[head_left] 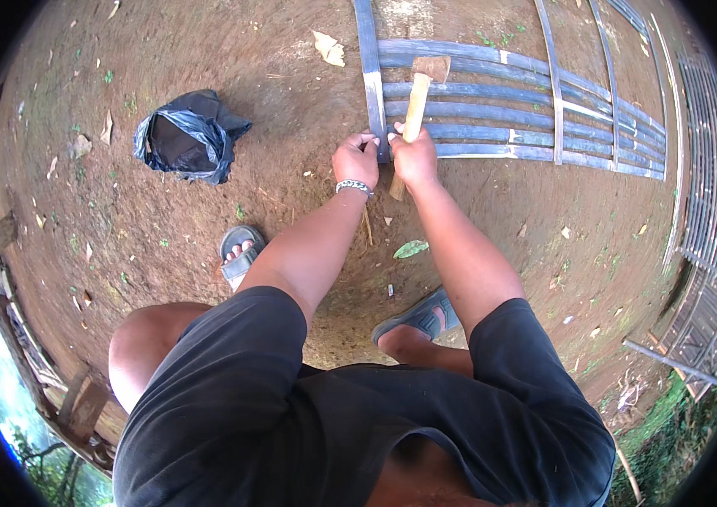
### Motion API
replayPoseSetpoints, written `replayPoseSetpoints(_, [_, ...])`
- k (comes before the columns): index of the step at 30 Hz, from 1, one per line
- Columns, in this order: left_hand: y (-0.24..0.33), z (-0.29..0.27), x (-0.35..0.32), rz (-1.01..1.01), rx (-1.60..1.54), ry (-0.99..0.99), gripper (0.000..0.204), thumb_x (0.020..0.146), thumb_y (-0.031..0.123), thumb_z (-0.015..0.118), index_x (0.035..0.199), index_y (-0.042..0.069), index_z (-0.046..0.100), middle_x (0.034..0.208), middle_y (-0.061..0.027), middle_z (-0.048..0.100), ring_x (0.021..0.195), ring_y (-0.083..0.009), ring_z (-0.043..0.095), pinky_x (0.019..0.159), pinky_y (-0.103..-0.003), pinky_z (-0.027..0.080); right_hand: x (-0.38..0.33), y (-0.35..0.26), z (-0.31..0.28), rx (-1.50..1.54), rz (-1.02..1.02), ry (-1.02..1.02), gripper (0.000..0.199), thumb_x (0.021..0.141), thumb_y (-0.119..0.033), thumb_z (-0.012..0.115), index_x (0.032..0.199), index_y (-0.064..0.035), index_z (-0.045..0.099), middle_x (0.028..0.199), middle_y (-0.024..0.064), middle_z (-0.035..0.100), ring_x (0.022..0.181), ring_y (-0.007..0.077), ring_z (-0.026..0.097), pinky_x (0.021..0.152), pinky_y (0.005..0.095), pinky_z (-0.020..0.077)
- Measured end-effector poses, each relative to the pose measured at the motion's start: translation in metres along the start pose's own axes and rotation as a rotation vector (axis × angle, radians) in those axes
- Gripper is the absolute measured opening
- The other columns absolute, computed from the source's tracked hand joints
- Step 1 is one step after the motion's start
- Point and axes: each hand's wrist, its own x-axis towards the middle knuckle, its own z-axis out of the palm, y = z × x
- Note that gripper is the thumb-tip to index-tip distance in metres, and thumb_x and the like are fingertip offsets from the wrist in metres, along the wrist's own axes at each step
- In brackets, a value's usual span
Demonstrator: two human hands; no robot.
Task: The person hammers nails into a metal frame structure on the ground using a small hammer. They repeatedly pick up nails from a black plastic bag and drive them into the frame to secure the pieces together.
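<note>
Nearest: L sandal (240, 260) and R sandal (418, 319) are planted wide on bare soil, one either side of the work line – prob. for a stable stance while bending fwd. A green leaf (411, 249) lies on the soil btwn the feet and the hands.

L hand (356, 162): fingers curled, thumb and fingertips drawn together at the near end of the dark cross slat (372, 80), on its left side; prob. steadies that end. Whether a small part is pinched there – cannot tell.

R hand (415, 159): fingers wrapped around the wooden handle of the hammer (417, 106), approx. mid-length, just right of the same slat end. Butt projects below the fist, head points away from the body; the short grip prob. parks the tool and keeps the fingertips free for close work beside L hand.

Slatted frame (468, 110): flat on the ground, just beyond and to the right of R hand; long slats run rightward from the cross slat, w/ further crosspieces spaced along. Hammer head shows over the upper slats; contact unclear.

Black plastic bag (228, 131): L of the hands, mouth gaping, prob. within reach; contents not visible.

Farthest: second slatted panel (707, 160), far R.
</note>
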Motion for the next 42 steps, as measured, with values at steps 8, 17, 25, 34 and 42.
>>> replayPoseSetpoints(8, [-0.001,0.001,0.001,0.054,0.04,0.009,0.014,0.087,0.008,0.076,0.098,0.0,0.076,0.109,-0.0122,0.077,0.091,-0.0216,0.075,0.085,-0.034,0.057,0.008,0.006,0.005,-0.17,-0.103,-0.009,0.033,0.087,-0.013,0.074,0.116,-0.0018,0.065,0.11,0.0187,0.073,0.104,0.0353,0.07,0.091,0.0416,0.0528])
replayPoseSetpoints(17, [-0.004,0.0,0.005,0.151,0.033,0.016,0.011,0.084,0.005,0.077,0.094,0.0,0.076,0.108,-0.0126,0.076,0.089,-0.0252,0.074,0.085,-0.035,0.058,0.015,-0.011,-0.01,-0.383,-0.169,-0.121,0.032,0.088,-0.016,0.073,0.116,-0.0036,0.063,0.111,0.0215,0.072,0.105,0.0417,0.067,0.09,0.0473,0.0529])
replayPoseSetpoints(25, [-0.007,0.003,0.001,0.199,0.072,0.073,0.011,0.083,0.005,0.077,0.092,0.0,0.077,0.108,-0.0129,0.076,0.089,-0.025,0.074,0.083,-0.035,0.058,0.021,-0.015,-0.012,-0.431,-0.147,-0.176,0.033,0.087,-0.017,0.075,0.114,-0.0034,0.063,0.11,0.0217,0.072,0.105,0.0424,0.067,0.09,0.0478,0.053])
replayPoseSetpoints(34, [0.011,-0.004,0.005,0.034,0.113,0.003,0.012,0.081,0.011,0.08,0.088,0.002,0.077,0.092,-0.0145,0.074,0.08,-0.0256,0.072,0.078,-0.037,0.056,0.023,-0.015,-0.013,-0.344,-0.122,-0.157,0.042,0.08,-0.022,0.084,0.112,-0.0013,0.066,0.106,0.0206,0.073,0.101,0.0384,0.07,0.089,0.0444,0.0537])
replayPoseSetpoints(42, [0.014,-0.003,0.0,0.075,0.184,0.067,0.011,0.08,0.012,0.081,0.084,0.003,0.076,0.086,-0.0134,0.072,0.079,-0.0271,0.07,0.076,-0.038,0.056,0.026,-0.016,-0.012,-0.486,-0.181,-0.093,0.051,0.073,-0.025,0.09,0.108,0.0019,0.066,0.107,0.0207,0.067,0.101,0.0397,0.066,0.088,0.0449,0.053])
